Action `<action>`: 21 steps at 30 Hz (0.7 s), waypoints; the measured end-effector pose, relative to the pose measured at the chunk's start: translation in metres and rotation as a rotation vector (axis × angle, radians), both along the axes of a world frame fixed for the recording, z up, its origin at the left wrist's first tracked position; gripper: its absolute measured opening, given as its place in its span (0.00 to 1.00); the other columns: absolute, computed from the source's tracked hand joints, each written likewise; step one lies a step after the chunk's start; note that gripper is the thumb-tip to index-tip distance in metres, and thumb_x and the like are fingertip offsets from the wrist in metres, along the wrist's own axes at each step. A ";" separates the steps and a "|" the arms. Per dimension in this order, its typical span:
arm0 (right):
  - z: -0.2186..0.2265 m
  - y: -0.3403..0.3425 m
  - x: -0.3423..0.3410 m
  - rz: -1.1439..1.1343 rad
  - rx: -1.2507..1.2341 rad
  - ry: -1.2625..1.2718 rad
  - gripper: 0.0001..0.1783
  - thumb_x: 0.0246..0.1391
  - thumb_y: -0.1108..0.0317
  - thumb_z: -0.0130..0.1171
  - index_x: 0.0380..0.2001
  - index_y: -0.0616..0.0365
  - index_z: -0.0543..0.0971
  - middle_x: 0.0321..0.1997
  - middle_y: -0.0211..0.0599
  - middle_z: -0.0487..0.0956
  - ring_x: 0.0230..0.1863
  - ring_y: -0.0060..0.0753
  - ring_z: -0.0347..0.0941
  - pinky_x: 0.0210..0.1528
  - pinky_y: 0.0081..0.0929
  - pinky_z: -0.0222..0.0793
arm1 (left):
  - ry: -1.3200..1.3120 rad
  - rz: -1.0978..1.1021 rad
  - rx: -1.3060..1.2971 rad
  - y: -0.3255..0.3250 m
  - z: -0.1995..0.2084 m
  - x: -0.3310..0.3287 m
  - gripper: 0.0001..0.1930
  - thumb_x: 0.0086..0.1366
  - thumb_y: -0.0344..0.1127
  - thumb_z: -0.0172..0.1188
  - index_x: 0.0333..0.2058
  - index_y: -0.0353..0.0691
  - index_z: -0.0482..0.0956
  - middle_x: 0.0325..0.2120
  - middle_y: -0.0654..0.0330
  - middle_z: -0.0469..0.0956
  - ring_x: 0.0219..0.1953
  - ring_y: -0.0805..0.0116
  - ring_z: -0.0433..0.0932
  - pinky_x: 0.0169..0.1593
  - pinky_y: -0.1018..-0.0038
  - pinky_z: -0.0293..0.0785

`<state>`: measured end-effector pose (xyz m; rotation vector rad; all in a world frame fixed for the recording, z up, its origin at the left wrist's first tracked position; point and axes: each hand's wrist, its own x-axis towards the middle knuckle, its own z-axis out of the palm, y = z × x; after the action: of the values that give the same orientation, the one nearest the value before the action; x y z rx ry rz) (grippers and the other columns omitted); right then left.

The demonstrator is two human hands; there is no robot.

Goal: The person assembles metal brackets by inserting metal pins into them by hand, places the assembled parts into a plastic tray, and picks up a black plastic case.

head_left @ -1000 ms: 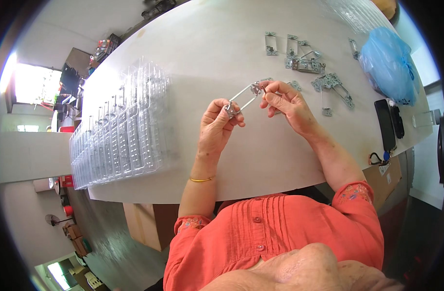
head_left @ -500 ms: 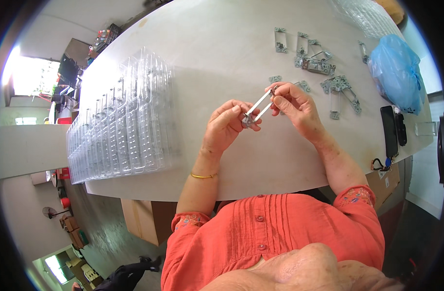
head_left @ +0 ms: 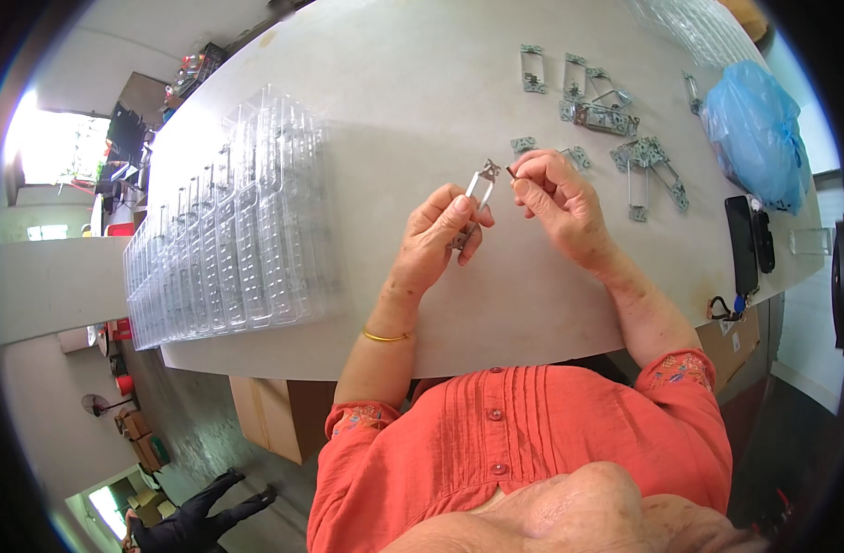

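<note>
Between the thumb and fingers of my left hand is a small metal frame, with two pale side bars and a bracket at each end. It tilts up and to the right; its lower end is partly covered by my fingers. My right hand is just right of its upper end, pinching a small, thin dark piece whose kind I cannot make out. Beyond my right hand lie similar frames: a single frame, a cluster of several frames and joined frames.
Clear plastic trays stand in a row on the table's left. At the right are a blue plastic bag, a black phone, keys and a clear glass. Bubble wrap lies far right. A person is on the floor area lower left.
The frame has come away from my right hand and now sits in my left hand alone, turned more upright. The person at lower left has moved.
</note>
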<state>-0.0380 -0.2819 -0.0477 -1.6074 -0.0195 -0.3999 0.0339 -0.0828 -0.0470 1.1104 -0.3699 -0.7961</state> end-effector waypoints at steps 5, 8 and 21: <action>0.005 -0.002 -0.001 0.046 0.018 0.199 0.03 0.64 0.71 0.60 0.36 0.57 0.77 0.26 0.17 0.69 0.28 0.09 0.62 0.31 0.15 0.61 | -0.046 0.039 -0.003 0.003 -0.001 0.003 0.14 0.76 0.41 0.50 0.32 0.40 0.72 0.33 0.55 0.77 0.20 0.78 0.65 0.22 0.83 0.57; 0.011 -0.002 -0.002 0.037 0.030 0.237 0.03 0.63 0.71 0.60 0.35 0.57 0.77 0.27 0.17 0.70 0.28 0.09 0.62 0.31 0.15 0.62 | -0.097 0.026 0.029 0.003 -0.002 0.003 0.13 0.76 0.41 0.50 0.33 0.39 0.73 0.33 0.58 0.78 0.20 0.79 0.64 0.22 0.83 0.57; 0.010 -0.001 -0.001 -0.009 -0.042 0.165 0.04 0.60 0.73 0.63 0.35 0.58 0.77 0.30 0.21 0.75 0.32 0.10 0.70 0.35 0.15 0.69 | -0.250 -0.020 0.151 0.006 -0.003 0.006 0.15 0.75 0.41 0.53 0.33 0.36 0.77 0.21 0.68 0.70 0.19 0.82 0.61 0.22 0.82 0.55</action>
<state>-0.0392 -0.2825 -0.0382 -1.6780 0.1052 -0.2738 0.0395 -0.0771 -0.0499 1.3549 -0.5376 -0.7127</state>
